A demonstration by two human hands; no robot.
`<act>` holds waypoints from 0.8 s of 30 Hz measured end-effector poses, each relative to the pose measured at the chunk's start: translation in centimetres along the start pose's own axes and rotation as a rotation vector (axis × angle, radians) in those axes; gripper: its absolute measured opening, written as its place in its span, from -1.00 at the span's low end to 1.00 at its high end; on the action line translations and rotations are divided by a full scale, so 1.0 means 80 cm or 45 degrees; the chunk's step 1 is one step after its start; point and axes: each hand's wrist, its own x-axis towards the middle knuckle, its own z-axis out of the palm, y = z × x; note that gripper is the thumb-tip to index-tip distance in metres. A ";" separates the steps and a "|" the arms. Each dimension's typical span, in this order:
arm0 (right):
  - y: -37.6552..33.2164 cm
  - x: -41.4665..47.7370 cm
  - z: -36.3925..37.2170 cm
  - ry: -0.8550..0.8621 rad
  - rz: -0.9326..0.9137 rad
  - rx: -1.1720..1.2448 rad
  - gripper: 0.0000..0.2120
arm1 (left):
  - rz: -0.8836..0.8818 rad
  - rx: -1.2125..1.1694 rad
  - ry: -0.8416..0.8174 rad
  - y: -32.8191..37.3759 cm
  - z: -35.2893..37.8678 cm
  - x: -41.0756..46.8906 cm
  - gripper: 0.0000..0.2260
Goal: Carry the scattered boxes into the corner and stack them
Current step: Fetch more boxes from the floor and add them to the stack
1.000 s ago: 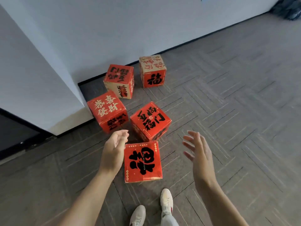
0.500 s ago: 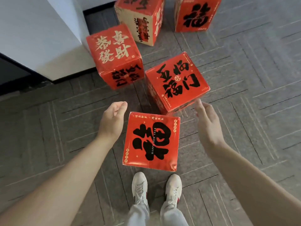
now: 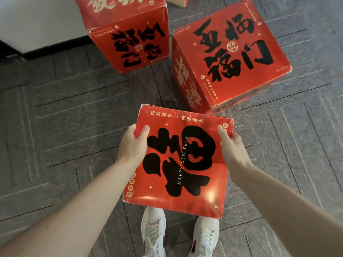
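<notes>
Box (image 3: 178, 164) at near centre, closed, contents unseen; left hand (image 3: 132, 143) grips its left side, right hand (image 3: 232, 149) its right, thumbs on top.

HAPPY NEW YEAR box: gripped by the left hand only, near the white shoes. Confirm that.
Wrong. The head view shows both the left hand and the right hand gripping the HAPPY NEW YEAR box, one on each side, near the white shoes.

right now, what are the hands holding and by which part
The nearest red box, held between both hands: the left hand grips its left edge, the right hand its right edge, thumbs over the top face.
</notes>
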 end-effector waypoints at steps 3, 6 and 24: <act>0.000 -0.011 0.002 0.015 -0.006 0.089 -0.16 | -0.011 -0.020 0.036 0.004 -0.005 -0.010 -0.55; -0.014 -0.048 -0.010 0.026 -0.037 0.120 -0.29 | 0.010 -0.056 0.070 0.023 -0.027 -0.039 -0.62; -0.322 -0.521 -0.173 -0.043 -0.493 0.297 -0.24 | 0.283 -0.413 0.329 0.350 -0.361 -0.414 -0.71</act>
